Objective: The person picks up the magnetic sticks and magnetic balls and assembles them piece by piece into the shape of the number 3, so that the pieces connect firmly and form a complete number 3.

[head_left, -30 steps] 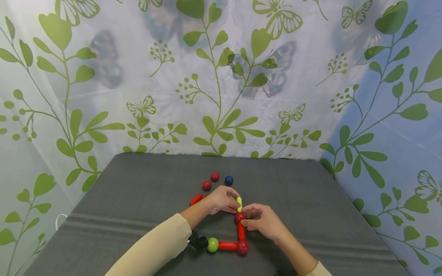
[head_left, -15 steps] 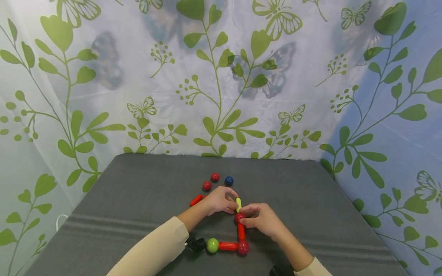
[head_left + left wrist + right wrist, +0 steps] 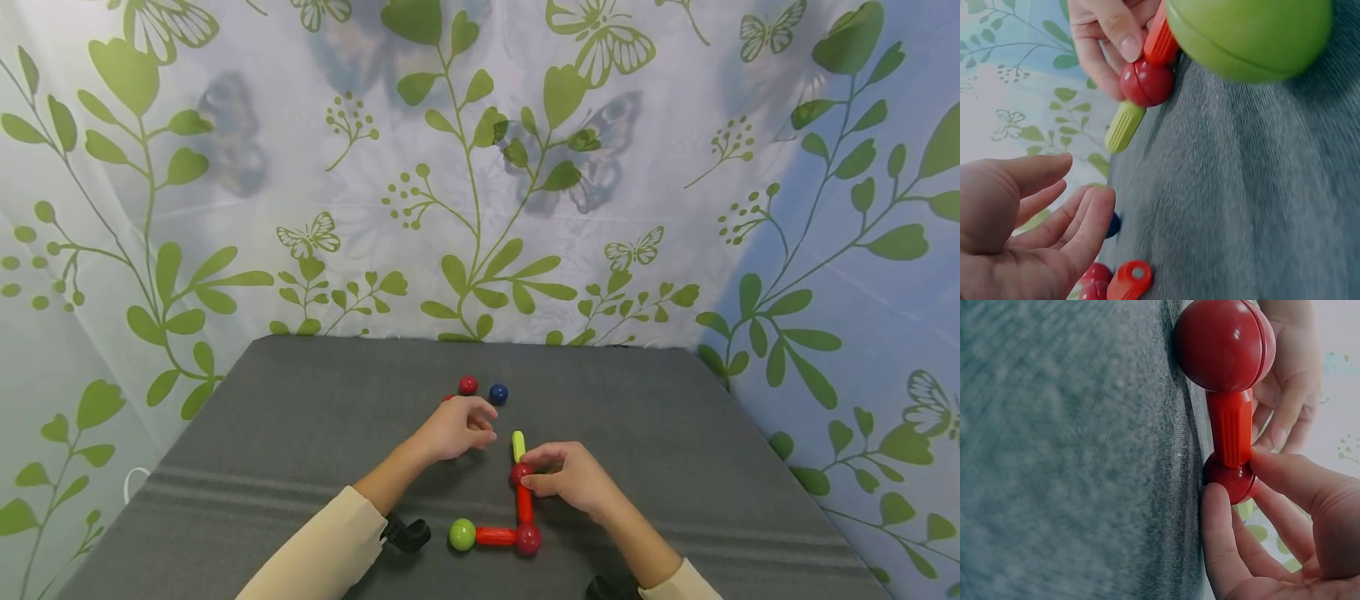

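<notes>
A chain of toy rods and balls lies on the grey cloth. It runs from a green ball (image 3: 462,534) through a red rod (image 3: 496,536) to a red corner ball (image 3: 528,538). From there another red rod (image 3: 524,504) leads away to a second red ball (image 3: 521,475), which has a yellow-green rod (image 3: 518,447) on its far side. My right hand (image 3: 573,479) pinches that second red ball between thumb and fingers, as the right wrist view shows. My left hand (image 3: 457,429) hangs left of the yellow-green rod, fingers apart and holding nothing.
Beyond my left hand lie a loose red ball (image 3: 468,385) and a blue ball (image 3: 498,394). Another red ball is mostly covered by that hand. A loose red rod (image 3: 1130,281) shows in the left wrist view. A patterned curtain (image 3: 480,167) hangs behind the table (image 3: 337,375).
My left hand has let go of the yellow-green rod and moved left, away from it. The right hand keeps its grip on the red ball, nearly still.
</notes>
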The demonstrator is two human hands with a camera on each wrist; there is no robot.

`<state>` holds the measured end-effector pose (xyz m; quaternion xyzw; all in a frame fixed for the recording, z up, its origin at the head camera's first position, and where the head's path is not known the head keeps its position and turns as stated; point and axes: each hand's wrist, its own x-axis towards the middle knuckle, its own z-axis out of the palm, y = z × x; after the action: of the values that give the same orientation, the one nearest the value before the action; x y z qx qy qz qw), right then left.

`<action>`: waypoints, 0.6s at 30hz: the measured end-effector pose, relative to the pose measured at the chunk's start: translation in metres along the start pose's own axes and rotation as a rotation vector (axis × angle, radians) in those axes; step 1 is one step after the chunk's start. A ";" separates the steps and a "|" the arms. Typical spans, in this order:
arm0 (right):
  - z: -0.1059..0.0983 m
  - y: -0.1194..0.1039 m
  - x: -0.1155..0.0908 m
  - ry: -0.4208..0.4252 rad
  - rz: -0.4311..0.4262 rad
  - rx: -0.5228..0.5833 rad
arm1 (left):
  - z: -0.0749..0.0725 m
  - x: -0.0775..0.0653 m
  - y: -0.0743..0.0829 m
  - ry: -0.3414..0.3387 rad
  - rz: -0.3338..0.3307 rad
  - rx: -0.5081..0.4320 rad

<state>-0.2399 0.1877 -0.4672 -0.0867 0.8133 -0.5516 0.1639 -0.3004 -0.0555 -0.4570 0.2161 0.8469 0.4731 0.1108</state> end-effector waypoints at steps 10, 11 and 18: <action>0.000 0.001 0.001 -0.008 0.005 0.006 | -0.029 -0.017 -0.010 0.126 0.093 0.094; 0.000 0.001 0.001 -0.008 0.008 0.003 | -0.031 -0.018 -0.011 0.142 0.096 0.102; -0.001 0.001 -0.001 -0.008 0.013 0.001 | -0.049 -0.021 -0.025 0.225 0.091 0.125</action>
<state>-0.2396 0.1894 -0.4676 -0.0837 0.8129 -0.5504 0.1708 -0.3072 -0.1136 -0.4527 0.2061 0.8711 0.4453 -0.0201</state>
